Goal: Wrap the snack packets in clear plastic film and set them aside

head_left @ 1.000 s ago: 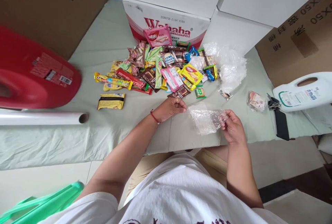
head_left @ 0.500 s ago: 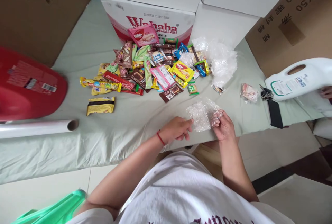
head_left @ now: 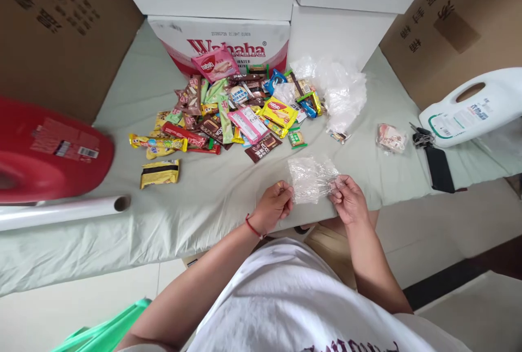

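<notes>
A crinkled clear plastic bag [head_left: 306, 179] is stretched between my two hands near the table's front edge. My left hand [head_left: 276, 203], with a red cord on its wrist, pinches the bag's left side. My right hand [head_left: 347, 198] grips the bunched right side. Beyond the bag lies a heap of wrapped snacks, among them a yellow Nabati packet [head_left: 279, 112], a pink and white packet [head_left: 249, 123] and a brown cocoa packet [head_left: 263, 147]. Several more clear bags [head_left: 345, 91] are piled right of the heap.
A red jug [head_left: 57, 150] and a white film roll [head_left: 65, 211] stand at the left. On the right are a small wrapped packet [head_left: 390, 139], keys [head_left: 422, 137], a black phone-like object [head_left: 439, 170] and a white bottle [head_left: 460, 118]. Boxes [head_left: 220, 42] line the back.
My left hand has closed from a pointing shape onto the left side of the plastic bag. The bag is now pulled out between both hands. The camera view has shifted slightly.
</notes>
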Action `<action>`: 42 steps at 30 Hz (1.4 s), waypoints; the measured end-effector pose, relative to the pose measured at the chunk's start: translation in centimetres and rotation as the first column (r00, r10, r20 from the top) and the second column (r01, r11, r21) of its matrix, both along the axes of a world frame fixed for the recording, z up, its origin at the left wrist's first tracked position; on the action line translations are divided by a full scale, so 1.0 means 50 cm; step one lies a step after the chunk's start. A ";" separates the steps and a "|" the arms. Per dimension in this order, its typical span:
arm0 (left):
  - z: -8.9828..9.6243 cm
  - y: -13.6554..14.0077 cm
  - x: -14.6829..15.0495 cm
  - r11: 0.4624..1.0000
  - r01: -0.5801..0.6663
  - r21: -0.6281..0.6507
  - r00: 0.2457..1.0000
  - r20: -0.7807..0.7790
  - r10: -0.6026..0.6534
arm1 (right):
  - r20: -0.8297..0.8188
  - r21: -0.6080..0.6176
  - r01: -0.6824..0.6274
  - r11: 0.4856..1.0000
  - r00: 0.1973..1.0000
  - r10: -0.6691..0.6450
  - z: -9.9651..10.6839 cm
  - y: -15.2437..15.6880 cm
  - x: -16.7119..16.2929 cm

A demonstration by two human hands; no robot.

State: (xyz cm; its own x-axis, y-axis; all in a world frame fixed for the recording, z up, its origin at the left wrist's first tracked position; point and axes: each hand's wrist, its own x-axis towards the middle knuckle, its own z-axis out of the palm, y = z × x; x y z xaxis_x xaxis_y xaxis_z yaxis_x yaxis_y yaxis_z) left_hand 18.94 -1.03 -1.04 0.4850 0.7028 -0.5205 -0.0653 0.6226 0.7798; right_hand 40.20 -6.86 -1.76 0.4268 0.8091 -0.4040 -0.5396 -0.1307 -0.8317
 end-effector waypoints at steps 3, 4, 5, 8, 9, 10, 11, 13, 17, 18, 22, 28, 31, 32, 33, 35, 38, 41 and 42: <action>0.006 -0.007 -0.013 0.998 -0.064 0.009 0.998 -0.022 0.065 | 0.000 0.018 -0.007 1.000 1.000 0.007 -0.005 -0.002 0.007; 0.009 -0.006 -0.019 0.996 -0.091 0.021 0.995 -0.038 0.092 | 0.002 0.021 -0.004 1.000 1.000 0.004 -0.006 -0.002 0.010; 0.014 -0.004 -0.028 0.992 -0.119 0.036 0.991 -0.055 0.121 | 0.008 0.021 0.000 1.000 1.000 0.000 -0.006 -0.001 0.014; 0.031 0.008 -0.070 0.973 -0.210 0.091 0.971 -0.095 0.219 | 0.056 -0.001 -0.005 1.000 0.998 0.005 -0.003 0.000 0.035; 0.036 0.011 -0.089 0.965 -0.245 0.099 0.962 -0.100 0.254 | 0.084 -0.011 -0.013 1.000 0.996 0.014 -0.002 -0.002 0.043; 0.041 0.013 -0.108 0.954 -0.282 0.098 0.951 -0.103 0.292 | 0.114 -0.022 -0.027 0.999 0.993 0.029 -0.002 -0.004 0.052; 0.045 0.013 -0.128 0.944 -0.317 0.088 0.939 -0.109 0.326 | 0.146 -0.034 -0.046 0.998 0.988 0.050 -0.002 -0.008 0.060; 0.049 0.007 -0.162 0.933 -0.356 0.050 0.922 -0.146 0.360 | 0.208 -0.067 -0.107 0.992 0.971 0.119 -0.004 -0.018 0.072; 0.038 -0.030 -0.203 0.956 -0.290 0.048 0.900 -0.327 0.289 | 0.328 -0.149 -0.236 0.960 0.904 0.273 -0.012 -0.039 0.077; 0.034 -0.041 -0.210 0.971 -0.226 0.072 0.889 -0.392 0.236 | 0.356 -0.162 -0.250 0.955 0.887 0.292 -0.014 -0.043 0.076; 0.038 -0.070 -0.238 0.958 0.237 0.160 0.716 -0.695 -0.061 | 0.452 -0.209 -0.289 0.934 0.818 0.355 -0.018 -0.047 0.078; 0.106 -0.029 -0.242 0.828 0.420 0.372 0.463 -0.872 0.157 | 0.594 -0.313 -0.432 0.846 0.606 0.529 -0.009 -0.026 0.099; 0.110 0.020 -0.191 0.778 0.308 0.548 0.572 -0.760 0.308 | 0.662 -0.313 -0.517 0.797 0.482 0.573 0.002 -0.004 0.106; 0.104 0.038 -0.167 0.754 0.272 0.597 0.648 -0.693 0.315 | 0.683 -0.301 -0.549 0.780 0.447 0.578 0.008 0.004 0.107; 0.095 0.056 -0.139 0.727 0.245 0.641 0.725 -0.620 0.302 | 0.702 -0.284 -0.581 0.763 0.416 0.578 0.014 0.012 0.109; 0.075 0.092 -0.079 0.686 0.215 0.695 0.841 -0.489 0.232 | 0.731 -0.247 -0.644 0.724 0.367 0.575 0.031 0.025 0.111; 0.052 0.136 0.007 0.732 0.151 0.665 0.930 -0.347 0.124 | 0.746 -0.206 -0.683 0.700 0.354 0.565 0.063 0.037 0.114; 0.040 0.156 0.066 0.849 0.164 0.503 0.967 -0.252 -0.037 | 0.734 -0.185 -0.689 0.701 0.378 0.565 0.093 0.042 0.122; 0.039 0.158 0.077 0.880 0.205 0.429 0.969 -0.216 -0.121 | 0.724 -0.180 -0.694 0.697 0.386 0.572 0.099 0.044 0.126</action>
State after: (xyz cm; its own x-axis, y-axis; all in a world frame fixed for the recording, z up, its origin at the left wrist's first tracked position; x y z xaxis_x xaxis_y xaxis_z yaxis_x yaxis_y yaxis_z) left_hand 22.80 6.86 0.90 0.5421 0.7990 -0.2603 0.1728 0.1972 0.9650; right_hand 46.52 -4.67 3.20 -0.1518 0.9828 -0.1054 0.3880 -0.0389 -0.9208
